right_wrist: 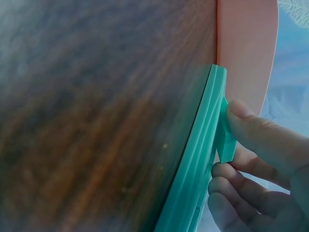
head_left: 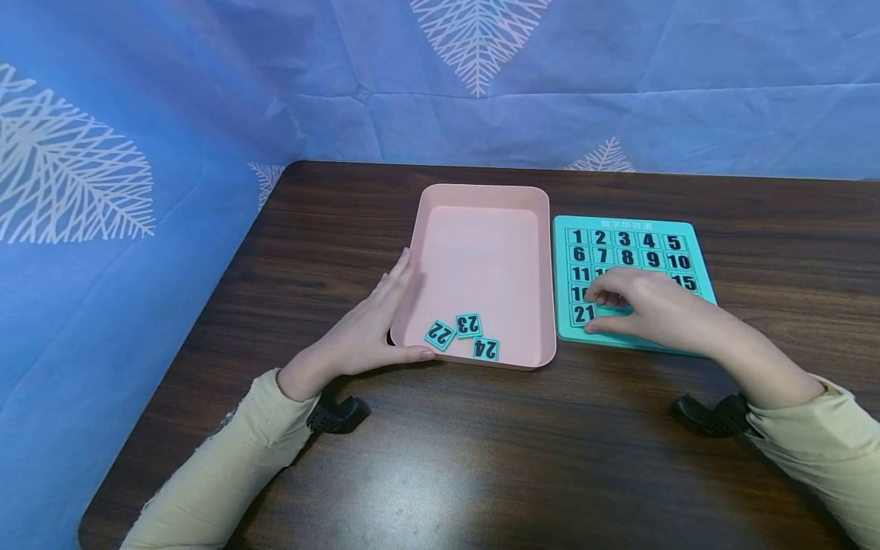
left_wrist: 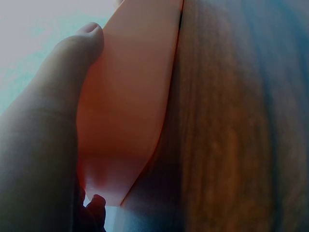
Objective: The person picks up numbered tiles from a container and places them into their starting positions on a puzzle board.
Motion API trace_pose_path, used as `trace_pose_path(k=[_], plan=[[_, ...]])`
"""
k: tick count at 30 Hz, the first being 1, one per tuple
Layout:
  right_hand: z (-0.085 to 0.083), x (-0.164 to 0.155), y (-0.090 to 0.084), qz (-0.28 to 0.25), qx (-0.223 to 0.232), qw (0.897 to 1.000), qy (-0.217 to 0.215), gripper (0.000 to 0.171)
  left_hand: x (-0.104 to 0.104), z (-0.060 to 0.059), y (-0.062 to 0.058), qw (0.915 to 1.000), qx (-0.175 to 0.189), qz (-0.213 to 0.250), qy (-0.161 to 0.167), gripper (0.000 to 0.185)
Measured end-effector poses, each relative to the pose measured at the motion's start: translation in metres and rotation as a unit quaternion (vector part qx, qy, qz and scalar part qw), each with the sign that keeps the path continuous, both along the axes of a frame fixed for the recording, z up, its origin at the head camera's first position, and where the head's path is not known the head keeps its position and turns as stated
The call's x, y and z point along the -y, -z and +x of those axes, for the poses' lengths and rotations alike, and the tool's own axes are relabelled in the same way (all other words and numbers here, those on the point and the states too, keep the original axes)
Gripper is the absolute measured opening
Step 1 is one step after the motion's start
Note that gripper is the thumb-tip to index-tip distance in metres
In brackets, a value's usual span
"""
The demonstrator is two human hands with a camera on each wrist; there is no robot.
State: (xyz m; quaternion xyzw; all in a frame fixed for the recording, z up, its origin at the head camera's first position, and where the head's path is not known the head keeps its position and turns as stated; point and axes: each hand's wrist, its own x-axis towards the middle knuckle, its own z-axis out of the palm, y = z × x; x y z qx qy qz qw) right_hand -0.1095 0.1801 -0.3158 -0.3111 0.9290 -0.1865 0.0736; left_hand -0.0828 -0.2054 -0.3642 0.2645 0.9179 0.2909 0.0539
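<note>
My left hand (head_left: 364, 332) rests against the near left corner of the pink tray (head_left: 484, 260). Its fingers lie straight along the left side, and the thumb touches the near rim. Inside the tray are loose number tiles 22 (head_left: 439, 334), 23 (head_left: 469, 325) and 24 (head_left: 486, 349). My right hand (head_left: 653, 305) is over the teal number board (head_left: 567, 229). Between thumb and fingers it pinches a teal tile (right_wrist: 226, 135), tilted against the board's face; from above, the number 21 shows there. The hand hides part of the board's lower rows.
The tray and board lie side by side on a dark wooden table (head_left: 426, 451). A blue cloth (head_left: 385, 76) with white leaf patterns hangs behind the table and along its left side.
</note>
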Motion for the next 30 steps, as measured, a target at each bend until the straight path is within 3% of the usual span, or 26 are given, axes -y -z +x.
trace_pose_path(k=[6, 30], plan=[[-0.0009, 0.0021, 0.0015, 0.009, -0.004, 1.000, -0.004, 0.030, -0.0003, 0.0008, -0.0006, 1.0000, 0.005, -0.001, -0.006, 0.116], [-0.0020, 0.0019, 0.0042, 0.008, -0.009, 1.000, -0.012, 0.035, -0.0001, 0.0010, -0.0006, 1.0000, 0.003, 0.002, -0.006, 0.116]])
